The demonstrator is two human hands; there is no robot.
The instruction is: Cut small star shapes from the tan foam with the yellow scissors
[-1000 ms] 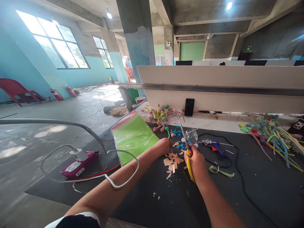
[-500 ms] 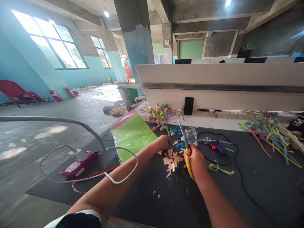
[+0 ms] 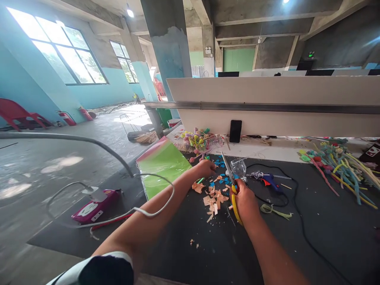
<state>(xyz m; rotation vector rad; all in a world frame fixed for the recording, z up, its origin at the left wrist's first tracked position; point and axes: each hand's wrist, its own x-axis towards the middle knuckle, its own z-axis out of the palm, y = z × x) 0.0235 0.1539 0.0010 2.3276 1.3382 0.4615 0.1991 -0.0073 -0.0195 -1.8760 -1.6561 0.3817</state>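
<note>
My right hand (image 3: 245,202) is closed around yellow-handled scissors (image 3: 232,188), whose blades point up and away toward a clear plastic piece (image 3: 239,168). My left hand (image 3: 204,168) reaches forward over the dark mat, fingers curled near blue paper scraps (image 3: 220,163) and a small green stem; what it grips, if anything, is hidden. A peach-coloured paper flower (image 3: 197,187) lies just below that hand. Peach paper scraps (image 3: 214,200) are scattered between my two hands.
A green plastic sheet (image 3: 162,166) lies at left. A blue glue gun (image 3: 268,181) with a black cord sits right of the scissors. Pipe-cleaner flowers (image 3: 341,164) pile at right, more (image 3: 198,140) at the back. A pink power strip (image 3: 92,206) and white cable (image 3: 148,211) lie left.
My left hand has moved a little forward and up, uncovering the peach paper flower below it. My right hand with the scissors has barely moved.
</note>
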